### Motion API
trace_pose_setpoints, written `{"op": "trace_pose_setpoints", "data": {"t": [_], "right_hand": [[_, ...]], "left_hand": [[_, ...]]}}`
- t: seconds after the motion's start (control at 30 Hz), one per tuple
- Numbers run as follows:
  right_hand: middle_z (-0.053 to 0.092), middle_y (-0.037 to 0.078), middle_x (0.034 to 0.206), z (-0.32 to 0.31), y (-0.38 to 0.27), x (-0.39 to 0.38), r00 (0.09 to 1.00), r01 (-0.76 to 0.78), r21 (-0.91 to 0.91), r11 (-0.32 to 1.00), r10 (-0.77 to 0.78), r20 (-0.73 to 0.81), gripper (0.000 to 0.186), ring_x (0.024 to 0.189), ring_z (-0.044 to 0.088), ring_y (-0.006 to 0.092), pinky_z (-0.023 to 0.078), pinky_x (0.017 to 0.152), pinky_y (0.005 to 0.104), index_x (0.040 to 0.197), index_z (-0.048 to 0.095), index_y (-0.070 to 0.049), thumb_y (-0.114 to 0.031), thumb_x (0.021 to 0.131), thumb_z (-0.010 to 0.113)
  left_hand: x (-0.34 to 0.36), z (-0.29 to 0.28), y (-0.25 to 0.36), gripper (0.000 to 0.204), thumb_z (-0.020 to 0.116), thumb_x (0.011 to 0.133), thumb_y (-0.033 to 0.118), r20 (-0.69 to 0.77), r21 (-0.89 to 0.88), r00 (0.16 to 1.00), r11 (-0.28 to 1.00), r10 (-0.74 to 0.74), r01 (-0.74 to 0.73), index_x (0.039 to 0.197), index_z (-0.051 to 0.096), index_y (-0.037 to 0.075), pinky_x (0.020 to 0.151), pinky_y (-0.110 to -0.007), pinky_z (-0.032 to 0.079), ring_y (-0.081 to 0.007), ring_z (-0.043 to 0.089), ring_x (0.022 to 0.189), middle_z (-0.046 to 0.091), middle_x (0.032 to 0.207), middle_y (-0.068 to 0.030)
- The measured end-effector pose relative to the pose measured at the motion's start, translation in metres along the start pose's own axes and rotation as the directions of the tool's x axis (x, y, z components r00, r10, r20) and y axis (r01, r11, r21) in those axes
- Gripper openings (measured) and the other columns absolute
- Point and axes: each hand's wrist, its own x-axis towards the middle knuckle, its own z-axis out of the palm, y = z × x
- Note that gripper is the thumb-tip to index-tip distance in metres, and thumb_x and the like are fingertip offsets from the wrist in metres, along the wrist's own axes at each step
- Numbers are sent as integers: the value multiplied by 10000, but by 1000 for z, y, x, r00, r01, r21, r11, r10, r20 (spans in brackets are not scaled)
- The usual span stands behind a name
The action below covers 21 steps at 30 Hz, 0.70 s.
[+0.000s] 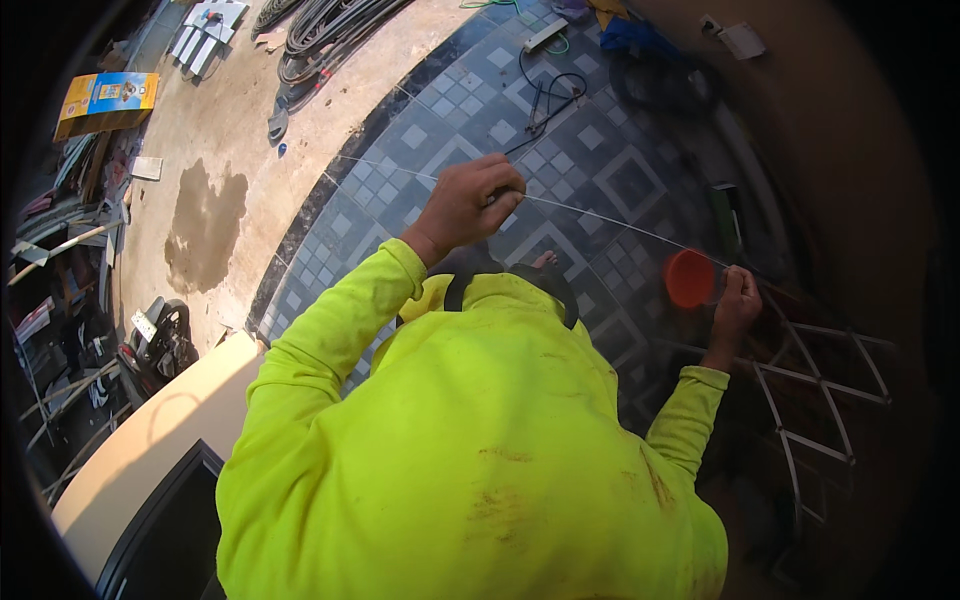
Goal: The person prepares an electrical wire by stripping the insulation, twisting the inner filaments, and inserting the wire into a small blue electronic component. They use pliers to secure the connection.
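Note:
A thin white string (620, 220) runs slantwise across the view. My left hand (472, 203) is closed round it in a pinch near the centre, and the string carries on past that hand to the upper left. At the right, my right hand (738, 302) has its fingers closed at the string's other visible stretch. Beside the right hand shows a round orange-red plastic thing (689, 278), perhaps a bucket or tub; whether they touch, I cannot tell. Both forearms are in bright yellow sleeves (320, 330).
Beneath the hands lies a patterned grey tile floor (600, 250). Black cable (548, 105) and a power strip (545, 37) lie at the top. A metal lattice frame (820, 385) stands at right. Coiled hoses (310, 45), a yellow carton (108, 97) and piled scrap (75, 240) are at left.

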Motion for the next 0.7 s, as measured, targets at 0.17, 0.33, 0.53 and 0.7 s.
{"op": "trace_pose_setpoints", "data": {"t": [0.17, 0.33, 0.53, 0.7], "right_hand": [[648, 147, 1298, 66, -37, -28, 984, 163, -166, 973, -148, 101, 350, 1226, 602, 229, 461, 1042, 352, 1291, 616, 34, -185, 1027, 543], [599, 163, 1375, 193, -152, -70, 779, -166, 666, 728, -318, 541, 440, 1296, 537, 192, 398, 1105, 319, 1428, 513, 17, -201, 1046, 526], [577, -39, 812, 241, -164, -83, 677, -368, 623, 690, -261, 688, 245, 702, 515, 14, 419, 601, 193, 1134, 636, -5, -215, 1036, 556], [458, -80, 660, 235, -168, -83, 684, -556, 621, 552, -120, 719, 214, 496, 335, -10, 281, 450, 188, 1068, 636, 4, -186, 1034, 543]], "left_hand": [[4, -4, 1, 77, 671, 826, 8, 88, 1, 996, 1000, -8, 8, 884, 633, 41, 600, -348, 483, -249, 613, 666, 592, 798, -79], [8, -14, -3, 75, 681, 837, 14, 142, -28, 990, 999, -14, 19, 896, 638, 31, 598, -343, 477, -257, 608, 659, 588, 798, -87], [17, -33, -10, 71, 698, 843, 18, 97, -35, 995, 999, -16, 19, 899, 654, 27, 586, -321, 463, -235, 604, 647, 590, 790, -92], [14, -40, -17, 70, 713, 850, 21, 26, -120, 995, 988, -92, 95, 891, 657, 11, 585, -279, 457, -158, 593, 637, 624, 797, -69]]}}
